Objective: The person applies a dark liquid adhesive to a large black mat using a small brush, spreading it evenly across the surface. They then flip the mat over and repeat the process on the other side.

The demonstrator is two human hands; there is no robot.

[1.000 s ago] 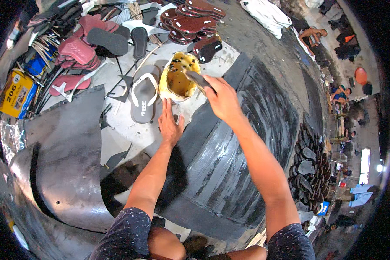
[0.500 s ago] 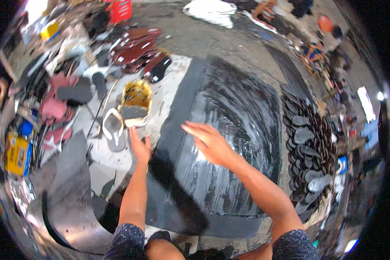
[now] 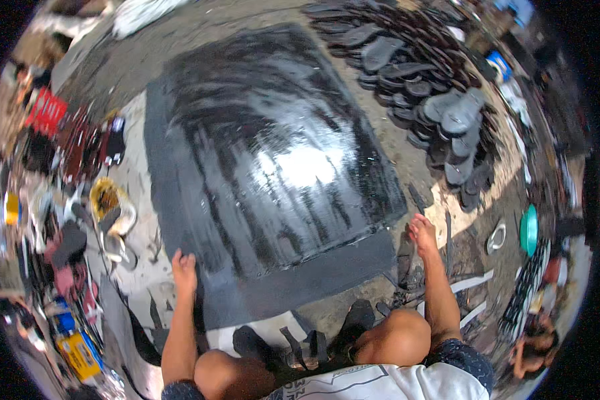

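A large dark sheet (image 3: 180, 200), which looks like rubber, lies flat on the ground before me. A wet, glossy black coating in streaks covers most of it, with a duller margin along the left and near sides. My left hand (image 3: 185, 272) hovers by the sheet's near left side, fingers apart and nothing visible in them. Beyond the near right corner is my right hand (image 3: 423, 235), its fingers loosely bent and apart, with nothing seen in it. A yellow-stained glue container (image 3: 105, 193) stands left of the sheet, a pale-strapped flip-flop (image 3: 123, 253) beside it.
Dark shoe soles (image 3: 457, 117) are heaped at the far right. A green basin (image 3: 528, 230) and a light sandal strap (image 3: 496, 237) lie to the right. At the left are maroon pieces (image 3: 79, 147), a red item (image 3: 47, 110) and a yellow-and-blue box (image 3: 79, 355).
My view has swung to the right. My hands, formerly close together near the container and over the sheet's left part, are now wide apart at its near left and right sides.
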